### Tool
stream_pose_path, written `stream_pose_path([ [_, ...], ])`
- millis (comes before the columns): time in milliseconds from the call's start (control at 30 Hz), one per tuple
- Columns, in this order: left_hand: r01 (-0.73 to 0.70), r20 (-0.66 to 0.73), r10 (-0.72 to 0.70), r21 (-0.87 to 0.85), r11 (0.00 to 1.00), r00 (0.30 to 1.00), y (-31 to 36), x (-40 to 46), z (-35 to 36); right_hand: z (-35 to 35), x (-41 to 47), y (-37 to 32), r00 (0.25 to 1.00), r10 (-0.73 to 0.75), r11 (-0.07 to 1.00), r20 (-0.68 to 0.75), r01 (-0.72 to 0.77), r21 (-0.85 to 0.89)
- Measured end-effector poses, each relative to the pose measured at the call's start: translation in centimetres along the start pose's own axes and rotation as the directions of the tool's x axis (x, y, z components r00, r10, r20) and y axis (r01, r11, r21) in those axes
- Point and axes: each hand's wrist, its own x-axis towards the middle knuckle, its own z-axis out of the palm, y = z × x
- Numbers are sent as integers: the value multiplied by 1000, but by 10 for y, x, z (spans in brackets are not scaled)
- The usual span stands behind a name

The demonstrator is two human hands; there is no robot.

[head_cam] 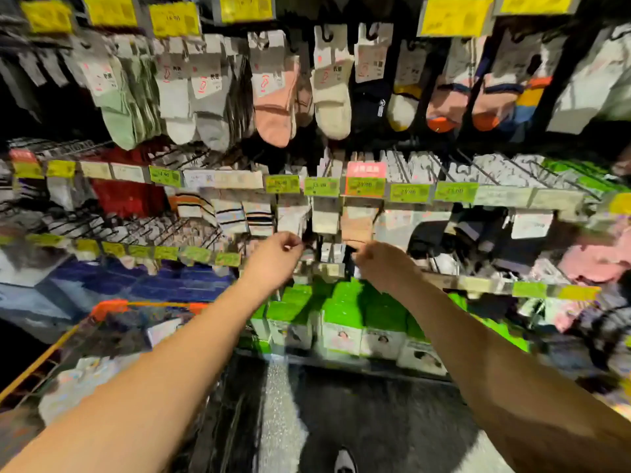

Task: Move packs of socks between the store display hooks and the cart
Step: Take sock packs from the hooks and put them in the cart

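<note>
down at the bottom edge, a shoe tip (pixel 345 461) shows on the dark speckled floor (pixel 375 421). low on the left stands the cart (pixel 112 310), with an orange rim and wire sides; pale sock packs in the cart (pixel 78 377) lie blurred inside it. both bare forearms reach up and forward from the lower corners. the left hand (pixel 276 259) has its fingers curled, tips pinched at something small and dark at the hooks; what it is, i cannot tell. the right hand (pixel 382 264) is curled the same way, just beside a dark item below the hanging packs, and whether it grips that i cannot tell. between and just above the hands hang a white pack (pixel 326 216) and a peach pack (pixel 356 221). below the hands sit green boxes (pixel 341 312) on a low shelf. farther up, green price tags (pixel 409 192) line a rail. at the top hang green, grey, pink and cream socks (pixel 273 97) under yellow tags (pixel 454 17).
</note>
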Motion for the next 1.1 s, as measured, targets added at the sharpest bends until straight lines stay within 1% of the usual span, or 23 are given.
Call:
stream_pose_path([
  [67, -11, 132, 1, 76, 997, 991, -17, -35, 30, 24, -46, 35, 995, 61, 998, 82, -59, -28],
  [133, -25, 251, 9, 60, 998, 968, -27, -66, 60, 35, -94, 64, 985, 113, 994, 133, -112, -12],
  [200, -87, 306, 43, 132, 987, 951, -28, -93, 87, 41, -137, 94, 976, 143, 989, 164, -147, 8],
  [233, -130, 339, 61, 188, 974, 939, -24, -106, 100, 44, -157, 112, 969, 177, 984, 173, -177, -12],
  [300, -229, 441, 99, 253, 940, 892, -11, -129, 124, 46, -193, 145, 961, 238, 971, 142, -234, -45],
  [333, -275, 488, 125, 248, 929, 864, -5, -139, 136, 46, -210, 160, 959, 248, 969, 139, -247, -28],
  [400, -313, 562, 147, 212, 926, 814, 8, -152, 160, 42, -242, 185, 947, 279, 959, 161, -282, -3],
  [467, -312, 601, 149, 176, 934, 785, 24, -162, 186, 39, -268, 218, 911, 386, 922, 148, -386, -25],
  [500, -322, 630, 139, 186, 928, 764, 35, -166, 201, 39, -281, 240, 892, 428, 902, 146, -432, -7],
  [567, -381, 666, 177, 173, 908, 724, 57, -174, 238, 33, -304, 280, 877, 461, 886, 134, -463, -21],
  [600, -420, 685, 211, 152, 895, 697, 69, -177, 257, 19, -315, 284, 863, 491, 871, 122, -489, -48],
  [667, -488, 731, 250, 129, 863, 635, 95, -186, 296, -1, -332, 313, 813, 568, 823, 132, -564, -65],
  [733, -540, 753, 281, 115, 834, 595, 122, -191, 335, -18, -345, 350, 763, 625, 777, 165, -628, -42],
  [767, -543, 761, 274, 120, 831, 587, 137, -194, 355, -26, -352, 370, 740, 649, 752, 176, -659, -2],
  [833, -551, 787, 258, 122, 825, 560, 168, -200, 396, -43, -367, 409, 705, 697, 701, 128, -708, 85],
  [933, -565, 821, 253, 100, 819, 512, 215, -212, 454, -71, -387, 463, 655, 754, 628, 44, -739, 245],
  [1000, -551, 836, 248, 75, 831, 489, 246, -218, 488, -85, -392, 502, 631, 775, 594, 30, -744, 306],
  [1067, -527, 830, 257, 53, 848, 496, 272, -222, 520, -96, -390, 537, 611, 790, 566, 42, -754, 334],
  [1100, -504, 823, 258, 40, 863, 507, 284, -223, 536, -100, -387, 552, 595, 800, 534, 73, -763, 365],
])
